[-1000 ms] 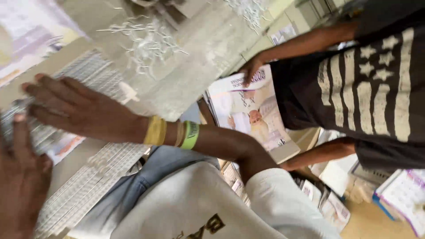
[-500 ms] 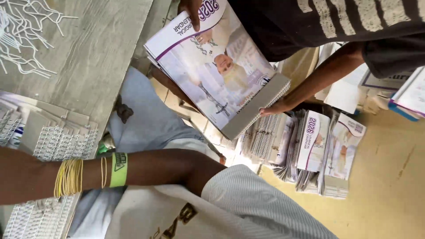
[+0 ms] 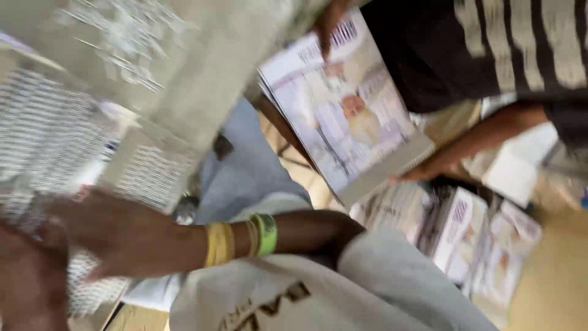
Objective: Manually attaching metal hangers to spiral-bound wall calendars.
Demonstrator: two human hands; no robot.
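The right hand (image 3: 116, 236), wearing yellow and green wristbands (image 3: 242, 239), lies flat with fingers spread on a stack of white wire combs (image 3: 73, 159) on the grey table (image 3: 202, 67). The left hand (image 3: 27, 285) sits at the lower left edge beside it, touching the same stack; blur hides whether its fingers are apart or together. More loose wire pieces (image 3: 122, 37) lie farther up the table. Across it, another person in a striped dark shirt (image 3: 484, 49) holds a calendar stack (image 3: 349, 116) in both hands, above further stacks (image 3: 465, 239) on the floor.

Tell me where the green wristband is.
In the head view, the green wristband sits low and centre on the person's forearm, beside yellow bands, above the white shirt.
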